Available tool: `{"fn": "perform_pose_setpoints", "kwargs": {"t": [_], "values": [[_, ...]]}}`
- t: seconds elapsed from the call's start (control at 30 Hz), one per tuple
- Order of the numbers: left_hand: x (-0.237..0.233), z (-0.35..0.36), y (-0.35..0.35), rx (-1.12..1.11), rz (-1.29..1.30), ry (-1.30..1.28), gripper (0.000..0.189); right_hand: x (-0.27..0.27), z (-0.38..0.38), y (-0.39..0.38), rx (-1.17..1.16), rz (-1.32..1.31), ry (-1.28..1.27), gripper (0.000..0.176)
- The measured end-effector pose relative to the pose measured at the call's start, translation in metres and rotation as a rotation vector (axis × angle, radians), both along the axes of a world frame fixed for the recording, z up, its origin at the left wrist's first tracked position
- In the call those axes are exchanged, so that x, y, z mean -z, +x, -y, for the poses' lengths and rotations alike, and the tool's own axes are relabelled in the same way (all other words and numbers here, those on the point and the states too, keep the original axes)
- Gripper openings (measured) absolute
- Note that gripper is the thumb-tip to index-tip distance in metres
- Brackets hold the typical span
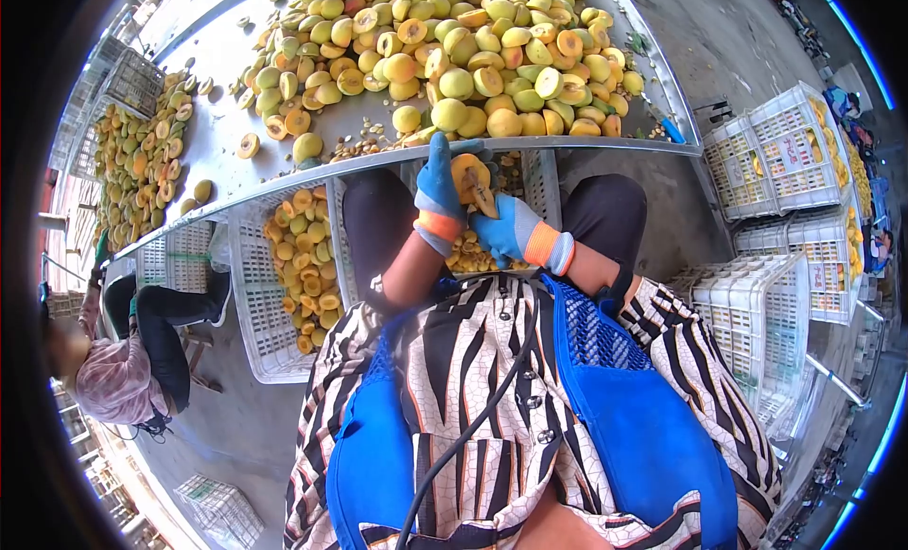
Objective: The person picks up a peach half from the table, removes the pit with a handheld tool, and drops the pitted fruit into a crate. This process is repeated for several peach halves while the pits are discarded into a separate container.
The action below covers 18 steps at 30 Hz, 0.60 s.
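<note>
My left hand (439,186), in a blue glove with an orange cuff, holds a cut orange-yellow fruit (466,174) just below the metal table's front edge. Against the fruit's lower right side is my right hand (511,232), gloved the same way, its fingers closed round a small brownish thing (486,203) too small to identify. Beneath both hands, between the knees, a crate of fruit halves (478,257) is partly hidden.
Whole and halved fruits (454,68) are heaped on the metal table (227,139), with loose pits near its edge. Another crate of halves (307,266) stands left of the knees. Stacked white crates (776,162) are at right. A co-worker (123,370) sits at far left.
</note>
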<state>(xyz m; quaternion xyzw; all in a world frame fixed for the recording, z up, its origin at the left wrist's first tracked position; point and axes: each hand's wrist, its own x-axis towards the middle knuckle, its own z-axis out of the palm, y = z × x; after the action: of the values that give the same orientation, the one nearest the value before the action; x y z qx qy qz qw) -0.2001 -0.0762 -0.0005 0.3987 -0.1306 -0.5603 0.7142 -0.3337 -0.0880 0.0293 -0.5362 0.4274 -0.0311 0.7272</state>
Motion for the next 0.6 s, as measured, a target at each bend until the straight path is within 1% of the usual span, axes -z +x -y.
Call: {"fn": "perform_pose_setpoints", "kwargs": {"t": [0.03, 0.07, 0.13, 0.17, 0.2, 0.23, 0.27, 0.3, 0.33, 0.37, 0.4, 0.47, 0.5, 0.53, 0.6], "values": [[-0.002, 0.0, 0.002, 0.001, -0.013, 0.045, 0.054, -0.001, 0.0, -0.001, -0.094, -0.117, -0.351, 0.021], [-0.003, 0.0, 0.003, 0.0, -0.015, 0.048, 0.054, 0.01, 0.003, -0.001, -0.096, -0.118, -0.348, 0.021], [-0.015, -0.001, 0.004, -0.01, 0.102, 0.02, 0.053, 0.018, 0.007, 0.003, -0.17, -0.103, -0.93, 0.025], [-0.021, -0.003, 0.003, -0.002, 0.028, 0.018, 0.051, 0.019, 0.011, 0.0, -0.202, -0.145, -0.812, 0.03], [-0.022, -0.002, 0.003, -0.002, 0.026, 0.016, 0.051, -0.002, 0.011, 0.002, -0.203, -0.146, -0.813, 0.03], [-0.021, -0.002, 0.005, 0.002, 0.062, -0.001, 0.05, -0.022, 0.009, 0.004, -0.209, -0.151, -0.46, 0.027], [-0.02, -0.002, 0.007, 0.005, 0.097, -0.017, 0.049, -0.031, 0.007, 0.005, -0.212, -0.152, -0.105, 0.024], [-0.02, -0.003, 0.008, 0.003, 0.095, -0.011, 0.049, -0.013, 0.009, 0.004, -0.215, -0.153, -0.099, 0.024], [-0.02, -0.003, 0.01, 0.044, 0.184, -0.05, 0.049, 0.019, 0.013, 0.0, -0.268, -0.097, -0.533, 0.023], [-0.02, -0.003, 0.01, 0.088, 0.274, -0.091, 0.049, 0.037, 0.015, -0.004, -0.312, -0.033, -0.97, 0.022], [-0.02, -0.006, 0.01, 0.091, 0.276, -0.089, 0.049, 0.024, 0.011, -0.005, -0.309, -0.032, -0.968, 0.022], [-0.021, -0.007, 0.015, 0.235, 0.372, -0.16, 0.049, -0.021, 0.006, -0.003, -0.257, -0.098, -0.165, 0.022], [-0.022, -0.009, 0.017, 0.288, 0.323, -0.184, 0.048, -0.024, 0.007, -0.005, -0.286, -0.084, -0.054, 0.024], [-0.02, -0.008, 0.018, 0.285, 0.324, -0.182, 0.048, -0.025, 0.006, -0.007, -0.289, -0.083, -0.053, 0.024], [-0.017, -0.007, 0.019, 0.303, 0.406, -0.365, 0.048, -0.028, 0.004, -0.011, -0.274, 0.001, 0.151, 0.024]]}}
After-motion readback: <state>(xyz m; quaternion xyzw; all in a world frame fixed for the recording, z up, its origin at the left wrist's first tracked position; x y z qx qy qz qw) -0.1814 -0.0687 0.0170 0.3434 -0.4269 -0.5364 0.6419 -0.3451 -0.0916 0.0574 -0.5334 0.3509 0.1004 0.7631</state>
